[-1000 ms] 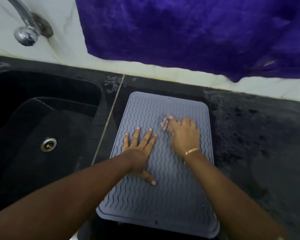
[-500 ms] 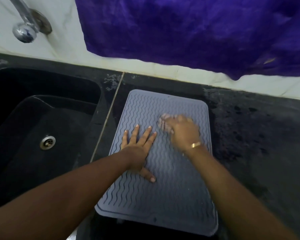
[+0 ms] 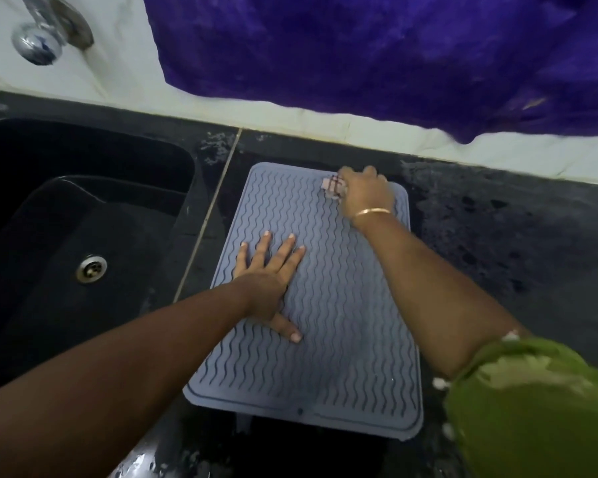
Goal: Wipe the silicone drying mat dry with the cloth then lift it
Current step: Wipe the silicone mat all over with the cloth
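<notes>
At the left of your frame you have a black sink (image 3: 83,160) with a metal drain (image 3: 91,268) in its floor. A chrome tap (image 3: 37,41) sits upper left on the white wall (image 3: 125,81). Purple fabric (image 3: 377,53) hangs across the top, above the black counter (image 3: 518,236).

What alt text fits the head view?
A right hand grips a small cloth at the far right corner of a grey ridged mat on a black counter, while the left hand lies flat, fingers spread, mid-mat. A black sink sits to the left.
</notes>
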Motion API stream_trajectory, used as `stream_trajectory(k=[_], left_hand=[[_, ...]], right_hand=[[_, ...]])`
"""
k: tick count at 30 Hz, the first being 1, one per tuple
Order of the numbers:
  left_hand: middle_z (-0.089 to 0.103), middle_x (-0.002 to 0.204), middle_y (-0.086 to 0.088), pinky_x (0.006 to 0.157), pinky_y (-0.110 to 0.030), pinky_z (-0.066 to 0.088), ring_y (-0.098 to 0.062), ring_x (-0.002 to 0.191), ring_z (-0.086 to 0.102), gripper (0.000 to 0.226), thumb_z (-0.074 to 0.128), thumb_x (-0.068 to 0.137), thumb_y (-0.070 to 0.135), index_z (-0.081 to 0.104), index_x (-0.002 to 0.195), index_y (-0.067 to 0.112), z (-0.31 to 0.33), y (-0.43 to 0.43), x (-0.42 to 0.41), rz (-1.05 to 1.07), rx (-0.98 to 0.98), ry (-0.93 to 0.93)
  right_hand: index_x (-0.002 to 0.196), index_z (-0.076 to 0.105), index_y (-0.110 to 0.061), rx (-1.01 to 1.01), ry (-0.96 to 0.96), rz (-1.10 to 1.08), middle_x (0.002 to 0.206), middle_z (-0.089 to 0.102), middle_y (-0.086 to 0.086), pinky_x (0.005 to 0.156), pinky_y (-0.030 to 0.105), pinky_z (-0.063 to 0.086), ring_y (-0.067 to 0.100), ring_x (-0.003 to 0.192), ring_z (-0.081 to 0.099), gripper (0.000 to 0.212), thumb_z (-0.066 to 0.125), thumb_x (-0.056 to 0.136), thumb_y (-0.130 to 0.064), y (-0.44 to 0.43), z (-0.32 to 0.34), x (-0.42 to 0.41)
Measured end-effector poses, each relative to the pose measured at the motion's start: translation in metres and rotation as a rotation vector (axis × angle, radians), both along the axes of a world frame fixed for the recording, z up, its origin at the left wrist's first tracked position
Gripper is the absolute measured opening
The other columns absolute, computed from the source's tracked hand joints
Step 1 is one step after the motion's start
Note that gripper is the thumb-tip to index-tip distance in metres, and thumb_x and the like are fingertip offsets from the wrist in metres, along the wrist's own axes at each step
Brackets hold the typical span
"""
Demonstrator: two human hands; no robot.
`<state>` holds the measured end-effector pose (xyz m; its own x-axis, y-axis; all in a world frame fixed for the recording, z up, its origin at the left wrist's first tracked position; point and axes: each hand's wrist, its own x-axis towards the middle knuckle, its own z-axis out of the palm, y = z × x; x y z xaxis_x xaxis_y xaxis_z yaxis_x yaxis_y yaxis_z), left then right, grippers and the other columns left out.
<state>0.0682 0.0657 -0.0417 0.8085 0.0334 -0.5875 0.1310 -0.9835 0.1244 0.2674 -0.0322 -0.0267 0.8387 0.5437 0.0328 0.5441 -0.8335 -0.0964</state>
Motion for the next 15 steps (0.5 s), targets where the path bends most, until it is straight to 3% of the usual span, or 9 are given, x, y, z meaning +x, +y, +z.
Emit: stream_trajectory(k=[2,6,11,13,15], left_hand=[[-0.044,0.145,0.001,0.094,-0.054,-0.03,-0.033,0.127,-0.045,0.145,0.064,0.047,0.082,-0.039,0.135,0.029,0.0,0.0,0.0,0.003,0.012,0.0],[-0.047,0.142,0.003,0.095,-0.055,-0.029,-0.033,0.127,-0.045,0.149,0.064,0.042,0.084,-0.041,0.133,0.029,-0.004,-0.002,0.001,0.02,0.045,-0.004],[-0.045,0.144,0.003,0.099,-0.056,-0.026,-0.034,0.13,-0.042,0.147,0.066,0.046,0.082,-0.04,0.134,0.03,-0.001,-0.004,0.0,0.035,0.065,-0.016],[-0.043,0.146,0.002,0.103,-0.056,-0.023,-0.034,0.132,-0.039,0.146,0.066,0.048,0.08,-0.038,0.135,0.029,0.003,-0.005,-0.001,0.046,0.077,-0.026],[-0.041,0.147,0.0,0.106,-0.056,-0.019,-0.035,0.133,-0.037,0.142,0.065,0.051,0.079,-0.036,0.137,0.028,0.006,-0.008,-0.004,0.048,0.083,-0.029]], right_hand=[[0.128,0.048,-0.024,-0.003,0.009,0.038,0.12,0.049,0.02,0.085,0.049,0.047,0.042,0.109,0.05,0.045,0.053,0.085,-0.01,-0.001,0.0,-0.003],[0.134,0.044,-0.029,0.046,0.088,0.134,0.124,0.049,0.015,0.093,0.047,0.044,0.036,0.114,0.046,0.052,0.05,0.085,-0.012,-0.038,-0.012,-0.084],[0.128,0.05,-0.029,0.046,0.108,0.248,0.116,0.054,0.013,0.08,0.044,0.049,0.035,0.104,0.052,0.056,0.06,0.074,-0.015,-0.093,-0.013,-0.183],[0.12,0.056,-0.027,0.038,0.095,0.266,0.104,0.057,0.012,0.07,0.043,0.049,0.036,0.092,0.057,0.052,0.064,0.07,-0.016,-0.104,-0.015,-0.196],[0.125,0.051,-0.028,0.014,0.06,0.309,0.105,0.054,0.012,0.072,0.041,0.047,0.035,0.095,0.054,0.048,0.059,0.079,-0.017,-0.1,-0.015,-0.18]])
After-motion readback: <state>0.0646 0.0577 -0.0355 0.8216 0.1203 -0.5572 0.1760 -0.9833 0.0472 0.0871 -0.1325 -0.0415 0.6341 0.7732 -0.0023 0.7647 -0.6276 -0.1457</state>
